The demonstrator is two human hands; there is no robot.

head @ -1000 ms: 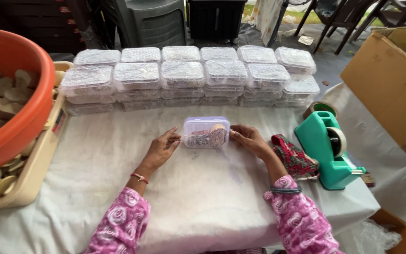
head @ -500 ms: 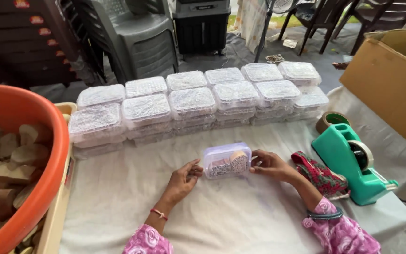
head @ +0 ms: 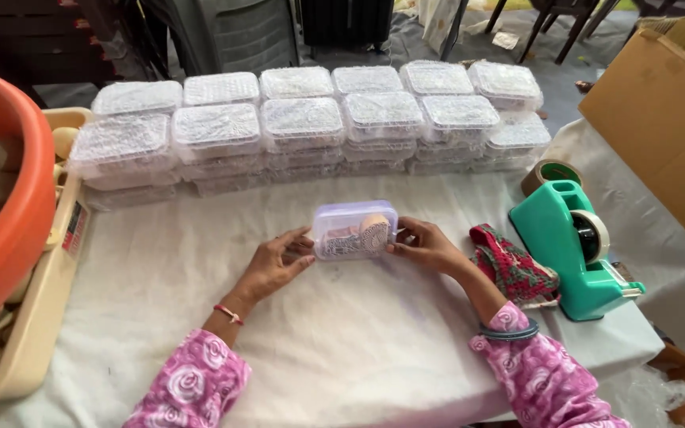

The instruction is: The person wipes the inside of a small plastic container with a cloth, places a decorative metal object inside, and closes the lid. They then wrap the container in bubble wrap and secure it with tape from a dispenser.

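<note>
At the middle of the frame both hands hold a small clear plastic box [head: 355, 230] with a pale purple lid, tipped so its long side faces the camera. The left hand [head: 275, 265] cups the box's left end, fingers curled and pressed against its side; the right hand [head: 426, 246] grips the right end, thumb and fingertips pinching the corner. The step in hand looks like closing or checking the filled box; the next move probably calls for firm, even pressure along the lid's edges without letting the box slip.

Across the upper middle, rows of the same clear boxes [head: 303, 123] stand stacked on the white cloth [head: 342, 349], lids frosted and bumpy. At right sits a teal tape dispenser [head: 576, 246] beside a red patterned cloth [head: 513, 265], with a brown tape roll [head: 552, 173] just behind. A cardboard box [head: 663, 119] fills the upper right. At left, an orange tub [head: 9, 206] rests in a cream tray [head: 37, 317]
</note>
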